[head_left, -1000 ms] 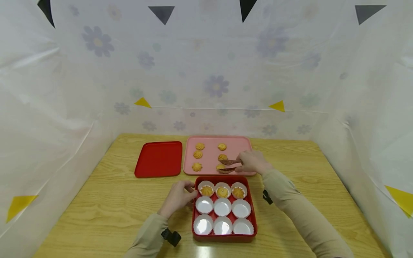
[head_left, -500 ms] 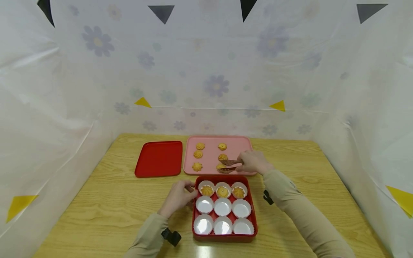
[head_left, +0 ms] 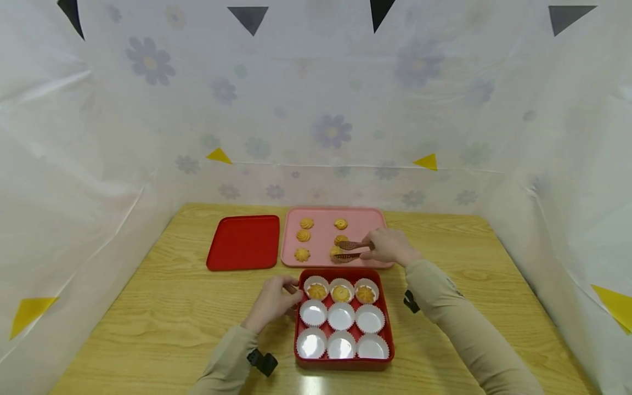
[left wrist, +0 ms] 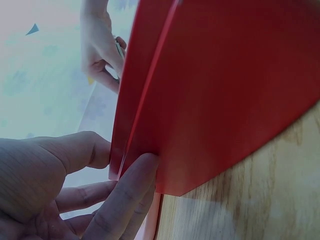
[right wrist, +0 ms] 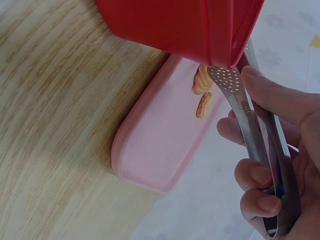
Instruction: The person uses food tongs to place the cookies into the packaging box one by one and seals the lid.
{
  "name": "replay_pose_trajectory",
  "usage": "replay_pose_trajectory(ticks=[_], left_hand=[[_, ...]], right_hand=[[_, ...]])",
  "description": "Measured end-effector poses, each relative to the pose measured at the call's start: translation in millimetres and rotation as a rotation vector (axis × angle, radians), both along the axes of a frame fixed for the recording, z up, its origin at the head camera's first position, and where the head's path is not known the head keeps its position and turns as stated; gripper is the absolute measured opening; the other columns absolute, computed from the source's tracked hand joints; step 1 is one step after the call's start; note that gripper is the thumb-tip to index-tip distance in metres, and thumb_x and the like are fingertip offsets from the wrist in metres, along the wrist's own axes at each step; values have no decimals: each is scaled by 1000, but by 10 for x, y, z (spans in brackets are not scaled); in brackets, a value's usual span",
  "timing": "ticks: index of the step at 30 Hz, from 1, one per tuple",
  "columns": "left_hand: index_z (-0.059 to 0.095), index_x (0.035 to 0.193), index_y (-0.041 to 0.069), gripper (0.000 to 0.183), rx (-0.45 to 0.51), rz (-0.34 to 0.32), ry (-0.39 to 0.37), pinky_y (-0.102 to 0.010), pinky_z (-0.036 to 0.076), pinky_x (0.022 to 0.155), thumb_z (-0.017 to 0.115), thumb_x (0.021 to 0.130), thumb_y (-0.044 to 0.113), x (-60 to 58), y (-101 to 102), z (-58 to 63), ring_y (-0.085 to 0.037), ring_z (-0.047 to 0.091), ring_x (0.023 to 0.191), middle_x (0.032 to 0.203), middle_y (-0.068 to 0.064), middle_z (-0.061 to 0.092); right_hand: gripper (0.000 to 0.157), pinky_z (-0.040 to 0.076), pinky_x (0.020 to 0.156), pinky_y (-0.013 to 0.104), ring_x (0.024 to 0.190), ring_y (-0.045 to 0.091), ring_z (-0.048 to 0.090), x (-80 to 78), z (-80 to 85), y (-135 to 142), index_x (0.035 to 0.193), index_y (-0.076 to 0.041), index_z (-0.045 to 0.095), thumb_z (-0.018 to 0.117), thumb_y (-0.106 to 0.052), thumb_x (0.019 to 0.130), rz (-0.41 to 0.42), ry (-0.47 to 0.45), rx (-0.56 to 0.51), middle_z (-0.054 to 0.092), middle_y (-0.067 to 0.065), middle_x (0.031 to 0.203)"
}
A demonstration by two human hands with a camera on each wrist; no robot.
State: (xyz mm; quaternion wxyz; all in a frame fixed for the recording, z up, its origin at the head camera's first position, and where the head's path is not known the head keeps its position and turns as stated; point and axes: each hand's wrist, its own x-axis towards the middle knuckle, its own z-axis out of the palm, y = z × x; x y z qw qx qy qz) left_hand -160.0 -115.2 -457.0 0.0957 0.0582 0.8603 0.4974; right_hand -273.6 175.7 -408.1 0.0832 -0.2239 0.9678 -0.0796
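In the head view my right hand grips metal tongs over the pink tray. The tong tips lie around a piped cookie at the tray's near side; whether it is off the tray I cannot tell. Nearer to me stands a red box lined with white paper cups. Its far row holds three cookies, one of them the middle cookie. At the box's far left corner my left hand pinches the rim, thumb on the edge and a finger against the outer wall.
Several more cookies sit in two columns on the pink tray. A flat red tray or lid lies to its left. White patterned sheeting encloses the wooden table at the back and sides.
The tongs have risen slightly, and their tips have drawn a little closer around the near cookie, which has shifted slightly away from me. My left hand and the box stay in place.
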Motion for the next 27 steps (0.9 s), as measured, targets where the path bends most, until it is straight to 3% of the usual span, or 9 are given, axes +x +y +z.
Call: replay_pose_trajectory(ticks=[10,20,27], left_hand=[[66,118,-9,33,-2,-4,-1,-31,59,56,68,89,7,-1,9,12,-20,71,63,94,-18,70],[64,119,-9,33,13,-3,-22,-37,61,58,67,90,7,7,13,15,-23,72,63,95,-19,70],[64,120,-10,34,20,-4,-19,-38,61,57,67,91,6,11,11,21,-27,73,62,94,-20,70]], right_hand=[[20,32,55,29,63,13,44,12,26,46,95,-18,76,75,-36,89,12,7,-16,58,-2,70],[29,35,56,27,66,12,49,75,81,117,110,-15,77,75,-35,89,45,44,-84,63,-4,75],[40,49,65,34,83,19,65,189,138,185,118,-11,73,74,-39,89,58,75,-126,73,1,96]])
